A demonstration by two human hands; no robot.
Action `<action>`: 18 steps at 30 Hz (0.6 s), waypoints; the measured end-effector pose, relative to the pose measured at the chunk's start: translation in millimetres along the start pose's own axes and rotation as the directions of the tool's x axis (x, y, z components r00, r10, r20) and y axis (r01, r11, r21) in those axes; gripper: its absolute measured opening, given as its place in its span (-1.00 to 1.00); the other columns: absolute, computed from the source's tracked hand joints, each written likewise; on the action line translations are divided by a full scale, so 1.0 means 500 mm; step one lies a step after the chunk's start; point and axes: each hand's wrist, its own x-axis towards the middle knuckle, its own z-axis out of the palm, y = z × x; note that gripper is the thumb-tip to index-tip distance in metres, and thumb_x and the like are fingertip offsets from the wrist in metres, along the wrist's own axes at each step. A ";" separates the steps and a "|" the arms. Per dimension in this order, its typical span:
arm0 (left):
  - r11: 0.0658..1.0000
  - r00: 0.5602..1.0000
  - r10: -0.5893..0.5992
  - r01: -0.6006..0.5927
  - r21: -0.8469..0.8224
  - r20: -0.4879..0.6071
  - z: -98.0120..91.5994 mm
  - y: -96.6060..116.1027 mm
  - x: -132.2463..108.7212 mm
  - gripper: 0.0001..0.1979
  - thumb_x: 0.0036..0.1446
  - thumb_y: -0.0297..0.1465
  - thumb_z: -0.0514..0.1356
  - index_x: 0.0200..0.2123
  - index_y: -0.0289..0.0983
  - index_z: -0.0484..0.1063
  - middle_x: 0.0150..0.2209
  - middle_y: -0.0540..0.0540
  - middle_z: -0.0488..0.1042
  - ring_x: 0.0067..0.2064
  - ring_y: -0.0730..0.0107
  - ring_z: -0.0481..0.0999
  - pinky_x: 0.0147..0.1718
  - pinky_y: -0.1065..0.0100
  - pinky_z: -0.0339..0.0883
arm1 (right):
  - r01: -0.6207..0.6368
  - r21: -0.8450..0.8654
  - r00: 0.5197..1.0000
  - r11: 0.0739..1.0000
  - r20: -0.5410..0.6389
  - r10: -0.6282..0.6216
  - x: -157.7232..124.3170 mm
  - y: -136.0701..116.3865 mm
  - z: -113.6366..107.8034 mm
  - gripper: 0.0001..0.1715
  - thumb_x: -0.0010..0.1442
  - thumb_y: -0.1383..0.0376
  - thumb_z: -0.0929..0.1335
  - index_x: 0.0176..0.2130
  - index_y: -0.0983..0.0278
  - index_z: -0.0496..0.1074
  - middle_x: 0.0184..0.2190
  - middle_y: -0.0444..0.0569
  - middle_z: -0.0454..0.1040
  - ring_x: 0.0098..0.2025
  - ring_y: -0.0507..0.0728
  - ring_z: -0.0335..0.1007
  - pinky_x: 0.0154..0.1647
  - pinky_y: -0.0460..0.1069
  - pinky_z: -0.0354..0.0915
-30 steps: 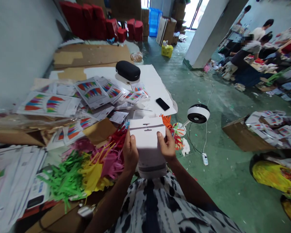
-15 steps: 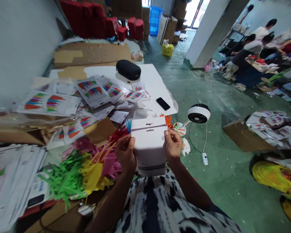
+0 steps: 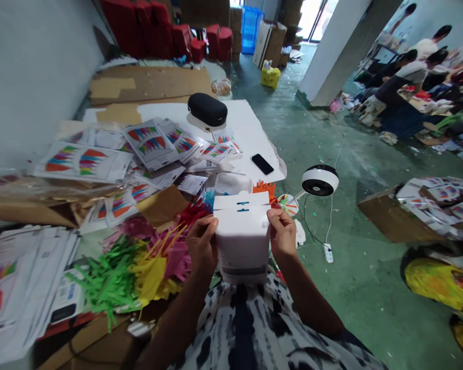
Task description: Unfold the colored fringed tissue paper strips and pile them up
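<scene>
A white card package [image 3: 242,239] with a hang slot near its top is held up in front of my body. My left hand [image 3: 203,239] pinches its left edge between thumb and fingers. On the opposite edge, my right hand [image 3: 281,231] has the same kind of pinch, close to a small pale mark. A crease runs across the top between the slots. Behind the package lie orange paper strips [image 3: 265,193] and a clear plastic tray [image 3: 233,183]. Green strips [image 3: 104,282], yellow strips [image 3: 152,272] and pink strips [image 3: 177,257] are heaped left of my left hand.
Printed packages [image 3: 150,144] cover the table's left part, near a black case [image 3: 207,109] and a phone [image 3: 262,164]. A white stack [image 3: 19,288] stands at near left. On the floor are a fan [image 3: 320,180], a power strip [image 3: 328,253] and a filled carton [image 3: 389,216]. People sit at far right.
The package has tipped a little, its top edge sitting slightly lower in view and the slots now showing through. Both hands keep their hold. The whole view has shifted slightly.
</scene>
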 end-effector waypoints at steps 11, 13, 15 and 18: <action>0.989 0.993 0.046 -0.061 0.135 0.112 0.015 0.029 0.013 -0.76 0.00 -0.30 0.50 -0.23 -0.20 0.65 -0.32 0.04 0.52 -0.27 0.49 0.47 -0.20 0.44 0.31 | 0.194 -0.211 0.976 0.958 0.135 -0.168 0.001 -0.013 -0.005 -0.67 0.18 0.02 0.52 -0.18 0.18 0.58 -0.38 -0.12 0.49 -0.33 0.09 0.37 -0.23 0.01 0.31; 0.973 0.982 0.068 -0.105 0.207 0.178 0.017 0.045 0.016 -0.81 0.09 -0.27 0.46 -0.42 -0.24 0.59 -0.39 0.04 0.46 -0.32 0.51 0.41 -0.28 0.46 0.28 | 0.221 -0.262 0.968 0.939 0.176 -0.179 0.006 -0.026 -0.008 -0.67 0.18 0.01 0.52 -0.21 0.18 0.58 -0.42 -0.15 0.44 -0.38 0.07 0.30 -0.30 -0.01 0.26; 0.961 0.966 0.053 -0.119 0.250 0.254 0.020 0.069 0.026 -0.74 0.09 -0.25 0.46 -0.50 -0.26 0.55 -0.44 0.05 0.43 -0.37 0.51 0.37 -0.35 0.45 0.25 | 0.249 -0.287 0.950 0.925 0.257 -0.176 0.019 -0.048 -0.016 -0.68 0.20 0.01 0.51 -0.18 0.17 0.58 -0.43 -0.17 0.38 -0.40 0.05 0.25 -0.33 -0.03 0.23; 0.954 0.916 -0.086 -0.037 0.297 0.391 0.023 0.110 0.057 -0.75 -0.03 -0.22 0.51 -0.33 -0.23 0.64 -0.38 -0.01 0.55 -0.34 0.41 0.47 -0.33 0.40 0.33 | 0.293 -0.298 0.884 0.908 0.447 -0.138 0.053 -0.086 -0.029 -0.64 0.19 0.02 0.53 -0.08 0.11 0.58 -0.46 -0.21 0.29 -0.43 0.04 0.19 -0.37 -0.04 0.21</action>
